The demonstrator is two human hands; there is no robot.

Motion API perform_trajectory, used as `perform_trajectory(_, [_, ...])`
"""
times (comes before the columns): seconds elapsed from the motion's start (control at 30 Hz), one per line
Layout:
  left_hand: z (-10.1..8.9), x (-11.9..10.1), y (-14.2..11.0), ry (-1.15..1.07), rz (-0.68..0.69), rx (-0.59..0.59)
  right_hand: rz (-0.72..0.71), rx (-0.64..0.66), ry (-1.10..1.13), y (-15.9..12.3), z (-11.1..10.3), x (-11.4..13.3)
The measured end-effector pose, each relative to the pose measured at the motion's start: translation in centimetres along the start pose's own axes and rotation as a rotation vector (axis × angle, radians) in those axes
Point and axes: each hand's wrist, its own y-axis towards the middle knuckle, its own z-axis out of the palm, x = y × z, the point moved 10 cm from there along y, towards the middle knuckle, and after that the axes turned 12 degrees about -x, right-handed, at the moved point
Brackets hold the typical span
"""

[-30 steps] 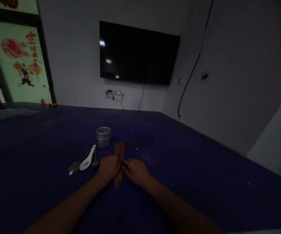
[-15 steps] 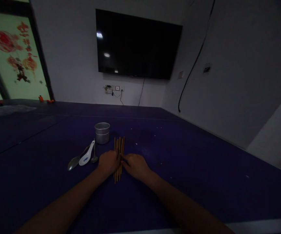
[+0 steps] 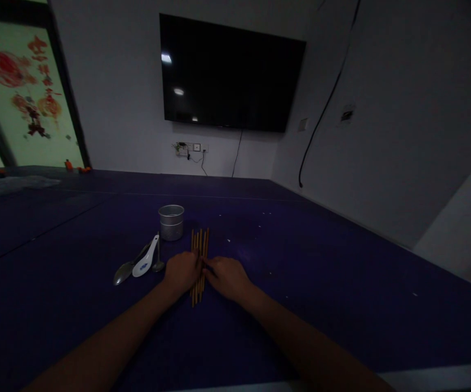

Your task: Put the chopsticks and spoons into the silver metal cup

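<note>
Several wooden chopsticks (image 3: 196, 292) lie side by side in a loose bundle on the dark blue-purple surface, pointing away from me. From the left, my left hand (image 3: 183, 270) closes on their middle, knuckles up. My right hand (image 3: 228, 276) is curled against the same bundle from the right, its fingertips touching the sticks close to the left fingers. The fingertips are partly hidden in the dim light. Left of the bundle lie a white ceramic spoon (image 3: 144, 263) with a blue mark, a large metal spoon (image 3: 123, 272) and a small metal ladle (image 3: 158, 266).
An upright silver metal cup (image 3: 171, 224) stands just beyond the spoons. Small white scraps dot the surface (image 3: 301, 256) on the right. Clear plastic sheeting (image 3: 13, 185) lies far left. A television (image 3: 231, 76) hangs on the back wall, and a black cable (image 3: 325, 109) runs down the right wall.
My view has tilted down slightly, so everything sits higher in the frame. Both hands stay on the chopsticks, with no clear shift of the bundle.
</note>
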Motion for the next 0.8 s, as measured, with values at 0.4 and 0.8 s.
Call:
perform_trajectory(0.4, [-0.17,-0.08,-0.06,0.007,-0.008,0.027,0.013,0.030,-0.003,-0.10,-0.16,0.16])
perform_trajectory(0.8, [-0.22,-0.04,-0.12,0.009,-0.015,0.041,-0.003,0.014,-0.010,-0.12,-0.15,0.28])
